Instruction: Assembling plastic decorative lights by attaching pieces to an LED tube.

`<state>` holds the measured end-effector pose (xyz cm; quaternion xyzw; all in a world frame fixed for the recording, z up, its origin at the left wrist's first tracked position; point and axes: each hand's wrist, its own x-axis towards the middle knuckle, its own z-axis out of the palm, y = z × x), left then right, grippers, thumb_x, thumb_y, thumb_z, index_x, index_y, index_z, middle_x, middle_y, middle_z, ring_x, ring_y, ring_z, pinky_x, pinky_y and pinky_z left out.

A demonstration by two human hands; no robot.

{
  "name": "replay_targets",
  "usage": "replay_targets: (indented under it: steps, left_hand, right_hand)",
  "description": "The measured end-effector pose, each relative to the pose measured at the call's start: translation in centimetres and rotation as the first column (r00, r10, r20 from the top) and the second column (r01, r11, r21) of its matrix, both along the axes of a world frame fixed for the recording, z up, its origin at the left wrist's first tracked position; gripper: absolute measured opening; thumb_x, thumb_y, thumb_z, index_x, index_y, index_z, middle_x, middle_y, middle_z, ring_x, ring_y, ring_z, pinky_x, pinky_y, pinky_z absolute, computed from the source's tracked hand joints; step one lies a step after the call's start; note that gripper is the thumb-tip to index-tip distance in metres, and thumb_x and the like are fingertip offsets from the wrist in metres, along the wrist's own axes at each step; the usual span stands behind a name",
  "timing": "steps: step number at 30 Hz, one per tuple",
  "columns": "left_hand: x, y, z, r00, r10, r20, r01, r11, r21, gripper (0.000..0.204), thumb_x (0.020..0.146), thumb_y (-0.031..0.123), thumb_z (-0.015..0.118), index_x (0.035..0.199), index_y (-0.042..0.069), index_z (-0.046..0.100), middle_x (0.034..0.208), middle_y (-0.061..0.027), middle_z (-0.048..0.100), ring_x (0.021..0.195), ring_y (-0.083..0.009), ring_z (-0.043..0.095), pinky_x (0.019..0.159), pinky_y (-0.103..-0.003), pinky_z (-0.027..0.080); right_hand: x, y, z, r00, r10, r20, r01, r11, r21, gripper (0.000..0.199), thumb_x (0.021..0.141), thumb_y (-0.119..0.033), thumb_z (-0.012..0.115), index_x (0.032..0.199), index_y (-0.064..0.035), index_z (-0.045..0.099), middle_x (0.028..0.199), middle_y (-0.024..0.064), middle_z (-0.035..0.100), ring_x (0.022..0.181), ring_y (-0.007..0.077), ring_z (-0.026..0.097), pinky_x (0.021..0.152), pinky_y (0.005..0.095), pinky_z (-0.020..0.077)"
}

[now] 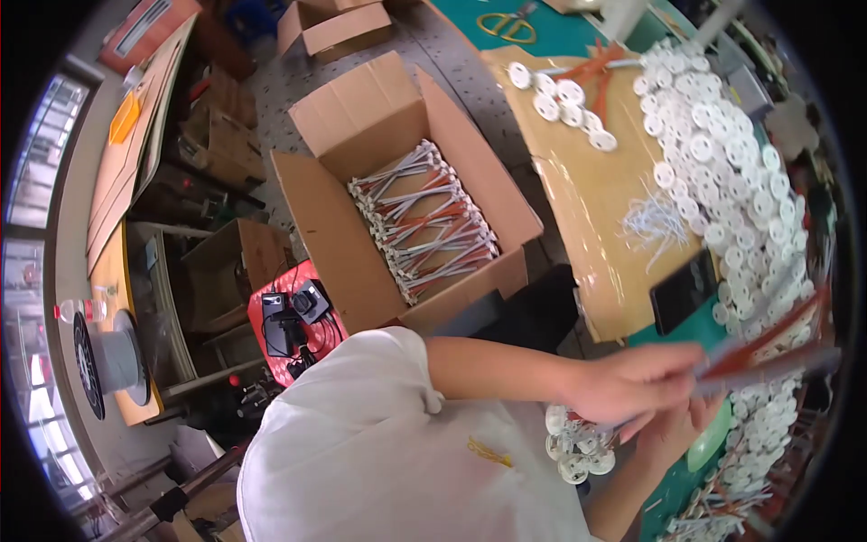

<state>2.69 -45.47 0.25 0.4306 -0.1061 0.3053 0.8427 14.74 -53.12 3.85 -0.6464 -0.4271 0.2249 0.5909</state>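
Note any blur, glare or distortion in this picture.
In the head view, motion blur smears the strips and softens the left hand; bright glare whitens the window at left; the fisheye bends straight edges; black fills the corners.

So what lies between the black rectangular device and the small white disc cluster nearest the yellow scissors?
In the head view, a tangle of thin whitish strips lies there, on the brown sheet.

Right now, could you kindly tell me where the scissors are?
In the head view, the scissors lie at the top, right of centre, on the green table, just beyond the brown sheet.
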Motion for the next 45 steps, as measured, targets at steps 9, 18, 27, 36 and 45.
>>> replay_targets:
  steps: [9,18,27,36,45]
  left_hand:
    - [-28.6,11.3,-4.7,-0.166,0.903,-0.395,-0.984,-0.175,0.014,0.027,0.104,0.031,0.040,0.110,0.006,0.049,0.059,-0.0025,0.047,0.045,-0.0125,0.049,0.042,-0.026,0.044]
    - [-34.1,16.3,-24.7,-0.424,0.521,-0.740,-0.887,-0.077,0.455,0.030,0.102,0.035,0.043,0.098,0.007,0.052,0.063,-0.0039,0.048,0.051,-0.0175,0.049,0.048,-0.033,0.046]
    - [-23.7,15.6,-48.5,-0.328,0.494,-0.805,0.062,0.862,0.504,0.029,0.098,0.036,0.042,0.110,0.010,0.046,0.088,-0.0212,0.069,0.084,-0.0405,0.068,0.073,-0.056,0.051]
    - [-22.4,9.9,-60.9,-0.204,0.467,-0.860,0.223,0.878,0.424,0.029,0.099,0.039,0.040,0.106,0.013,0.050,0.082,-0.0157,0.069,0.078,-0.0381,0.068,0.066,-0.051,0.052]
    - [-25.6,8.3,-62.8,-0.417,0.615,-0.669,0.281,0.788,0.548,0.030,0.085,0.035,0.060,0.108,0.017,0.055,0.087,-0.0103,0.067,0.089,-0.0316,0.065,0.081,-0.047,0.045]
  right_hand:
    - [-8.3,14.3,-3.9,0.598,0.405,0.691,-0.416,0.895,-0.164,0.020,0.081,-0.005,0.072,0.097,0.0010,0.061,0.090,0.0115,0.062,0.080,0.0217,0.060,0.070,0.0314,0.0480]
    - [-8.3,18.2,-9.0,0.347,0.335,0.876,-0.201,0.939,-0.280,0.024,0.083,-0.015,0.073,0.093,-0.0004,0.057,0.082,0.0148,0.054,0.072,0.0328,0.054,0.063,0.0410,0.0437]
    - [-6.2,17.4,-10.5,0.331,0.374,0.866,-0.058,0.924,-0.377,0.057,0.076,-0.026,0.082,0.111,0.0068,0.050,0.092,0.0105,0.053,0.078,0.0194,0.052,0.064,0.0279,0.0417]
    - [-9.3,19.8,-11.4,0.497,0.410,0.765,-0.160,0.910,-0.383,0.052,0.079,-0.033,0.079,0.093,-0.0054,0.037,0.074,0.0037,0.040,0.060,0.0146,0.042,0.058,0.0277,0.0344]
    - [-10.4,20.0,-11.3,0.518,0.418,0.746,-0.107,0.897,-0.429,0.052,0.078,-0.032,0.080,0.092,-0.0053,0.037,0.074,0.0021,0.040,0.061,0.0126,0.041,0.060,0.0267,0.0327]
